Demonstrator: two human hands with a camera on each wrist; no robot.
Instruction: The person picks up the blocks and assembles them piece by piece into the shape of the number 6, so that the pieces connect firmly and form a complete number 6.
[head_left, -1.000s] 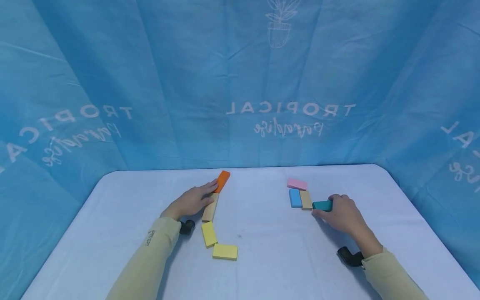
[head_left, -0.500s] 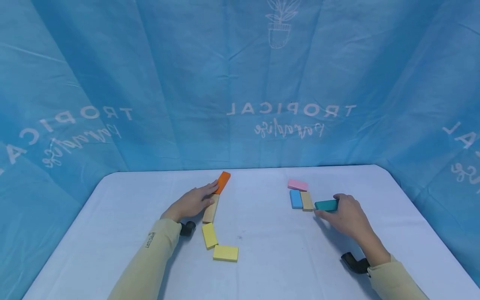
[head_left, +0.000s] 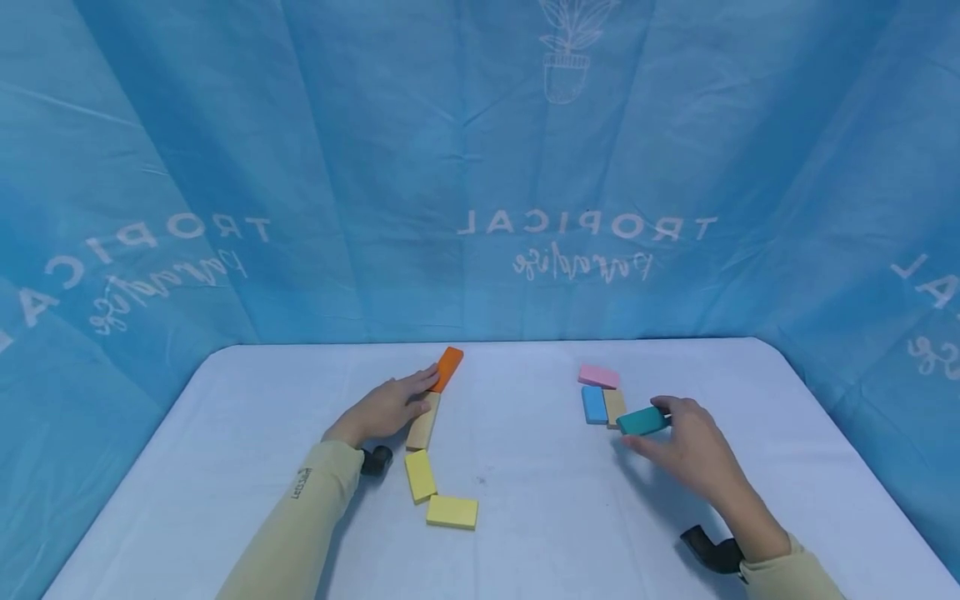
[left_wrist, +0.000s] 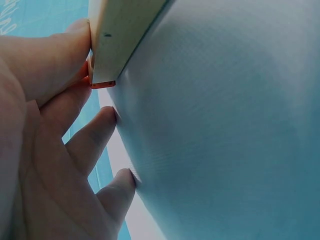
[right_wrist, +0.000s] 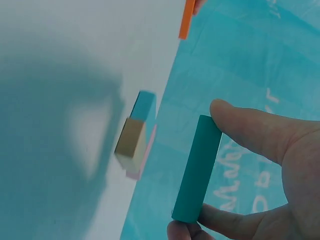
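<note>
My right hand pinches a teal wooden block by its two ends, thumb on one and fingers on the other. In the right wrist view the teal block hangs above the cloth, apart from the blue block and tan block. Toward the left, my left hand lies at a row of blocks. Its fingers touch the orange block, and its thumb rests against a natural wood block. In the left wrist view the other fingers are spread, their tips at the cloth.
Two yellow blocks continue the left row toward the front. A pink block lies behind the blue and tan pair. White cloth covers the table, and a blue printed curtain hangs along its back and sides.
My right hand has raised the teal block off the table beside the tan block and tilted it, and its shadow has grown. The left hand stays in place.
</note>
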